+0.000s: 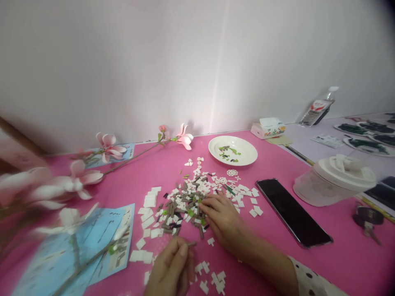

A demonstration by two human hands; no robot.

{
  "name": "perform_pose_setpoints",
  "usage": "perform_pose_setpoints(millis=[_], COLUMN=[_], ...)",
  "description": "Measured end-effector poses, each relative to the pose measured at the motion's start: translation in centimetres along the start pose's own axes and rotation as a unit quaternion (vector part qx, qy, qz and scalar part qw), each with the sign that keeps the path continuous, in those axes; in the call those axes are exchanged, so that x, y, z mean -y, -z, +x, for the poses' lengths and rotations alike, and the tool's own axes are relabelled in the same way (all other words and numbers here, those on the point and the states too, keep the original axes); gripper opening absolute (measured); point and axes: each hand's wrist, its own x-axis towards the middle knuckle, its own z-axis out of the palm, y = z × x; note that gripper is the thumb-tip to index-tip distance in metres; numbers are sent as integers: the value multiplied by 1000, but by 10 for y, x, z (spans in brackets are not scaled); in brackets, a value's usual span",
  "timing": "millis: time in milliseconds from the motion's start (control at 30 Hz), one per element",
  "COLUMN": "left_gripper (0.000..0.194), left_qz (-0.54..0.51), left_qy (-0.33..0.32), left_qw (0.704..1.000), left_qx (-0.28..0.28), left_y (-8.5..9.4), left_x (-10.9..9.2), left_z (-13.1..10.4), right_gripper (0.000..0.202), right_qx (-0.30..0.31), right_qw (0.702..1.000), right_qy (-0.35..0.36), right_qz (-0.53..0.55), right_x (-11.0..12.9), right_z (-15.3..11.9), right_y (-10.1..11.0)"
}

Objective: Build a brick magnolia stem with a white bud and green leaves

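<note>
"Just on your side of the loose pile of small white, grey-brown, black and green plastic-looking pieces (182,201), your left hand (170,265) pinches a short grey-brown rod (191,244) between thumb and fingers."

"And your right hand (224,218)?"

"It rests at the pile's right edge, your fingertips down among the pieces; I cannot tell whether they grip one."

"What do you have around that pile?"

"Left of it, your flat white rectangular tiles (149,200); farther left, a light-blue printed paper sheet (95,228), partly hidden by a blurred white-petalled flower (70,218). Behind the pile and to its right, your round white plate (247,153) bears small green and dark bits."

"And right of the pile?"

"Beyond your right hand, a flat black smartphone (294,211), then a translucent white-lidded plastic cup (324,186). The pile itself lies on your bright pink table surface (166,164)."
</note>
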Motion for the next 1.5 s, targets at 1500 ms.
perform_pose_setpoints(millis=[1500], left_gripper=[49], left_qz=[-51], left_qy=[71], left_qw=[996], left_qx=[14], left_y=[-3], left_x=[-4], left_z=[-1], right_gripper=[13], right_qx=[-9], right_qw=[998], right_qy=[-56], right_qz=[35], right_x=[2], right_z=[-3], right_y=[1])
